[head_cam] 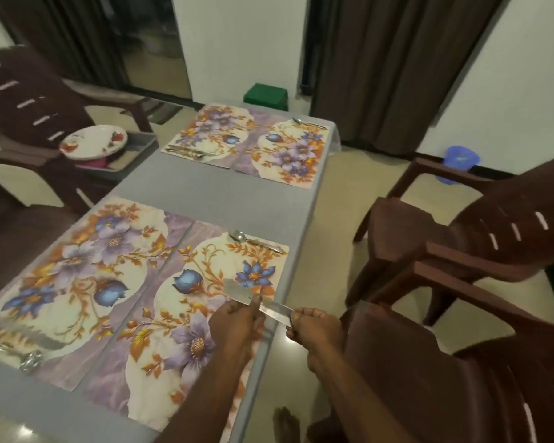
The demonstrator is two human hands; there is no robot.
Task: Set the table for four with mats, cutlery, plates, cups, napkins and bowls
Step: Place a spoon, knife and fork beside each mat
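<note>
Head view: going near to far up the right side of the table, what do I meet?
Hands holding the knife (left hand, right hand) → spoon at the near right mat's far edge → bare grey table → far right mat → spoon at its far edge.

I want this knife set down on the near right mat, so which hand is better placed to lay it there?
Probably the left hand: it grips the knife over the mat, while the right hand is past the table edge.

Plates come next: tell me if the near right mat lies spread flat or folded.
Spread flat: the near right mat lies open on the table, whole floral print showing.
</note>
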